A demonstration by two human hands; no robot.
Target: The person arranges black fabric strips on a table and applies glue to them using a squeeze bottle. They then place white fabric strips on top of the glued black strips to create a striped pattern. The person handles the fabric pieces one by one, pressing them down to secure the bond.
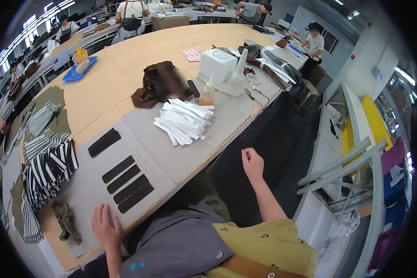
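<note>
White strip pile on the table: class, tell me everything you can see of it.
The pile of white strips is a loose heap of many narrow, flat, plain white pieces, perhaps paper or fabric; the material cannot be told for sure. They overlap at differing angles, ends sticking out unevenly around the edge. The heap rests on the grey table covering, on the wearer's side of a dark brown bundle; whether it touches that bundle is unclear.

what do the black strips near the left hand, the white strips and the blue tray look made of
Black strips: probably fabric or thin leather; dark and matte, lying flat.
White strips: perhaps paper or stiff cloth; thin, pale, straight-edged.
Blue tray: likely plastic; evenly coloured, with a raised rim.
</note>
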